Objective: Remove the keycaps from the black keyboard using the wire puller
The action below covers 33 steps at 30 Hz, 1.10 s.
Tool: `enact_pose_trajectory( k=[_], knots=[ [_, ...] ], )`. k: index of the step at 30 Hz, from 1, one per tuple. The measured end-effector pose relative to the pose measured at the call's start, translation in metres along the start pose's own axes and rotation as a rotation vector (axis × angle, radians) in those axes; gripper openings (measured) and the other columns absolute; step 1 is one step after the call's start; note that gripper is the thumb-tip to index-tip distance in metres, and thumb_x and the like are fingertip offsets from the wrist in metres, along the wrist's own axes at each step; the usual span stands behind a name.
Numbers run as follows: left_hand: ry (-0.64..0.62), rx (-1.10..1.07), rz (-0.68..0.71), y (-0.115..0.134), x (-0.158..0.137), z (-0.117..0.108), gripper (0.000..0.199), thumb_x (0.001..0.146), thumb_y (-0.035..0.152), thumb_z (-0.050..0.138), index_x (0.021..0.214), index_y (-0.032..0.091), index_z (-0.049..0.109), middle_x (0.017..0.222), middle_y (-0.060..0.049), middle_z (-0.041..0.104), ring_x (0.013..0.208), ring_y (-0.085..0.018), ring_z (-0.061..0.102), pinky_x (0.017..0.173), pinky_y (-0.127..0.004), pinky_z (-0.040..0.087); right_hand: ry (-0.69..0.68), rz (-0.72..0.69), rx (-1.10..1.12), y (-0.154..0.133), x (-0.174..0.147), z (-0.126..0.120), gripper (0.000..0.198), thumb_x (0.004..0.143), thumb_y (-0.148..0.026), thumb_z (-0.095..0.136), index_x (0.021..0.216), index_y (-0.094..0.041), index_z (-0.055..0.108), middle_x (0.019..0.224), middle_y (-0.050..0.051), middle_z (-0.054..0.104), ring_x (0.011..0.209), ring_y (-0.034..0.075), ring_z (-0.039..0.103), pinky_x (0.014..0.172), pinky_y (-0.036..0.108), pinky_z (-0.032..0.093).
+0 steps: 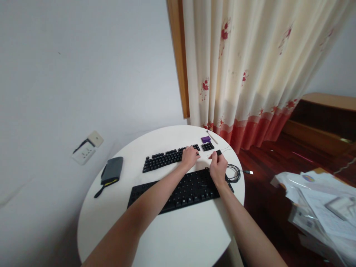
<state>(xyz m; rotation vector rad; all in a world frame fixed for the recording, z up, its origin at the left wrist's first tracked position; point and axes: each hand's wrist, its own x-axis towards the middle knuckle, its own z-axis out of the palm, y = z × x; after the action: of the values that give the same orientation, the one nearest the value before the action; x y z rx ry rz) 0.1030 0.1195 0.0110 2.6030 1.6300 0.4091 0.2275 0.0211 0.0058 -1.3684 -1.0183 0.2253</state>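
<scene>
Reaching across a round white desk (189,237) before a flowered curtain (258,66)

The curtain hangs beyond the far right rim, well clear of the work. On the desk, the black keyboard (191,189) lies flat, slantwise and nearest the person, beneath both arms. Much of its face seems to show small studs rather than keys; that close position presumably keeps the whole board within easy reach.

Just beyond it, apart from it, lie the rows of keycaps (161,160), laid roughly as on a keyboard, probably so each piece keeps its place. A grey pouch (114,168) sits off to the left, out of the way.

The left hand (190,155) rests at the right end of the rows, fingers curled; whether it grips a cap, I cannot tell. The right hand (218,165) is closed in a pinch above the keyboard's far right part.

Beside that wrist, the cable (235,181) is coiled, likely to stop it trailing, with its plug (251,172) poking past the rim. A slim brush (213,137) lies near the far edge, next to a purple cloth (205,139) and a separate number block (207,147).

Smallest is the black piece (218,152) held at the right fingertips, too small to identify.
</scene>
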Motion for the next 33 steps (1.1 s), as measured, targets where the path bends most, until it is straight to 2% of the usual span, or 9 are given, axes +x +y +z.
enact_pose_trajectory(
  k=[9, 14, 18, 21, 25, 27, 30, 33],
  knots=[
    [-0.038, -0.009, -0.047, -0.003, 0.010, -0.001, 0.022, 0.078, 0.039, 0.073, 0.092, 0.023, 0.076, 0.108, -0.010, 0.060, 0.110, -0.030, 0.049, 0.093, -0.040, 0.042, -0.007, -0.027, -0.023, 0.002, 0.001, -0.002, 0.041, 0.098, -0.044, 0.039, 0.073, -0.019, 0.059, 0.068, 0.005, 0.064, 0.065, 0.020, 0.057, 0.069, 0.030, 0.039],
    [0.006, -0.034, -0.035, -0.007, 0.001, -0.015, 0.028, 0.077, 0.041, 0.075, 0.097, 0.021, 0.076, 0.107, -0.011, 0.061, 0.108, -0.030, 0.049, 0.094, -0.040, 0.041, -0.032, -0.001, -0.033, 0.002, 0.001, -0.001, 0.042, 0.098, -0.046, 0.038, 0.073, -0.019, 0.059, 0.069, 0.006, 0.065, 0.064, 0.020, 0.056, 0.068, 0.030, 0.039],
    [0.137, -0.107, 0.083, -0.002, -0.034, -0.028, 0.022, 0.087, 0.038, 0.065, 0.096, 0.020, 0.075, 0.099, -0.009, 0.062, 0.100, -0.026, 0.053, 0.094, -0.040, 0.042, -0.070, 0.036, -0.030, 0.004, 0.003, 0.000, 0.045, 0.097, -0.051, 0.037, 0.073, -0.019, 0.059, 0.068, 0.007, 0.066, 0.063, 0.021, 0.058, 0.065, 0.030, 0.039],
    [0.089, -0.181, 0.232, 0.013, -0.076, -0.028, 0.019, 0.090, 0.037, 0.062, 0.091, 0.022, 0.074, 0.093, -0.006, 0.063, 0.093, -0.024, 0.055, 0.087, -0.038, 0.046, -0.060, 0.048, -0.001, 0.005, 0.003, -0.001, 0.042, 0.096, -0.052, 0.041, 0.074, -0.020, 0.057, 0.066, 0.005, 0.066, 0.061, 0.020, 0.058, 0.064, 0.030, 0.041],
    [0.048, -0.294, 0.332, 0.031, -0.125, -0.021, 0.019, 0.089, 0.031, 0.063, 0.105, 0.022, 0.069, 0.100, -0.006, 0.064, 0.097, -0.023, 0.055, 0.090, -0.039, 0.047, -0.061, 0.073, 0.053, 0.006, 0.002, 0.001, 0.037, 0.094, -0.052, 0.046, 0.076, -0.020, 0.056, 0.063, 0.002, 0.066, 0.055, 0.018, 0.058, 0.062, 0.030, 0.044],
    [0.028, -0.352, 0.390, 0.035, -0.138, -0.020, 0.021, 0.090, 0.028, 0.062, 0.109, 0.022, 0.067, 0.105, -0.005, 0.063, 0.101, -0.021, 0.054, 0.093, -0.037, 0.046, -0.082, 0.113, 0.103, 0.008, 0.003, 0.002, 0.039, 0.092, -0.053, 0.048, 0.074, -0.020, 0.057, 0.060, 0.002, 0.064, 0.052, 0.017, 0.057, 0.059, 0.030, 0.045],
    [-0.006, -0.388, 0.481, 0.036, -0.144, -0.021, 0.020, 0.093, 0.029, 0.058, 0.110, 0.023, 0.067, 0.109, -0.004, 0.061, 0.104, -0.020, 0.052, 0.097, -0.036, 0.044, -0.161, 0.266, 0.245, 0.013, 0.008, 0.002, 0.041, 0.086, -0.054, 0.055, 0.069, -0.017, 0.058, 0.058, 0.004, 0.062, 0.049, 0.016, 0.055, 0.053, 0.029, 0.045],
    [-0.006, -0.382, 0.517, 0.035, -0.145, -0.021, 0.018, 0.094, 0.031, 0.057, 0.104, 0.024, 0.070, 0.109, -0.004, 0.061, 0.104, -0.020, 0.051, 0.097, -0.036, 0.044, -0.233, 0.397, 0.381, 0.018, 0.013, -0.005, 0.037, 0.076, -0.052, 0.067, 0.069, -0.016, 0.060, 0.065, 0.005, 0.063, 0.054, 0.016, 0.057, 0.055, 0.030, 0.048]
  ],
)
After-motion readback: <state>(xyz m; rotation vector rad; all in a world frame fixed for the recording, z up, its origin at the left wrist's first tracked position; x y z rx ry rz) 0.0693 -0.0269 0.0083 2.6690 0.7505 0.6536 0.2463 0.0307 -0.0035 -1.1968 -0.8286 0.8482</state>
